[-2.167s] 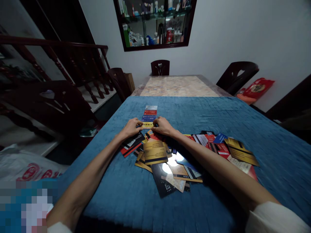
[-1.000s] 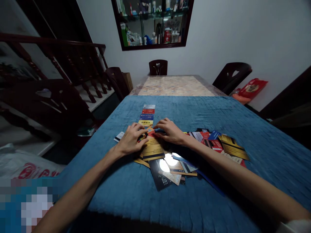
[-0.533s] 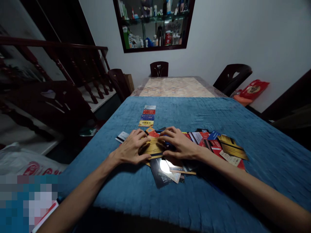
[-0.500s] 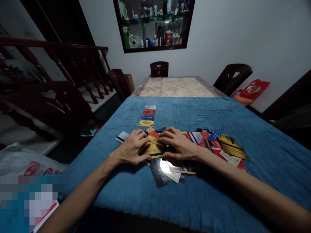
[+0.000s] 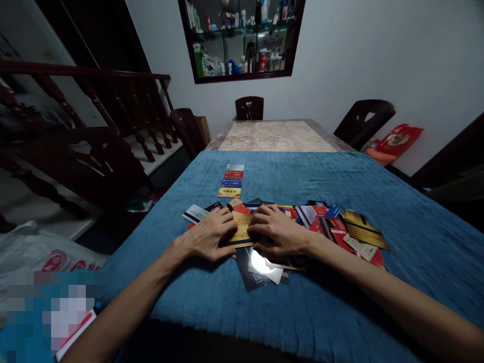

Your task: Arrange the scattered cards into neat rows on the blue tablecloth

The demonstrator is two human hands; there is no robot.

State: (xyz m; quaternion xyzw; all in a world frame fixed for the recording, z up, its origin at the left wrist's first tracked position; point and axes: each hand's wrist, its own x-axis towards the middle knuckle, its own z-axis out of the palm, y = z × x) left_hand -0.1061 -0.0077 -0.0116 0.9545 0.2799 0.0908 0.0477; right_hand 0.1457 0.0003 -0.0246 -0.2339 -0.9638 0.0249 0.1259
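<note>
My left hand [image 5: 214,232] lies over the left part of a loose pile of plastic cards, thumb apart from its bent fingers. Between my hands shows a gold card [image 5: 241,229] with a dark stripe; fingers of both hands reach its sides. My right hand [image 5: 278,229] rests on the pile with curved, slightly spread fingers, hiding the cards below. A black card [image 5: 247,272] sticks out toward me. A white striped card [image 5: 195,214] lies at the left. Beyond the pile, a yellow card [image 5: 229,192], blue card [image 5: 231,183], red card [image 5: 234,174] and silver card [image 5: 235,167] form a column.
More cards, with a gold one [image 5: 365,229] on top, spread to the right by my forearm. A blue cloth [image 5: 321,176] covers the near part of the table [image 5: 274,133]. Chairs [image 5: 365,121] stand around it, and a plastic bag [image 5: 45,252] is at lower left.
Both hands left the yellow card at the column's near end and came back toward me onto the pile. Cards under them shifted. In the last half second the hands barely moved.
</note>
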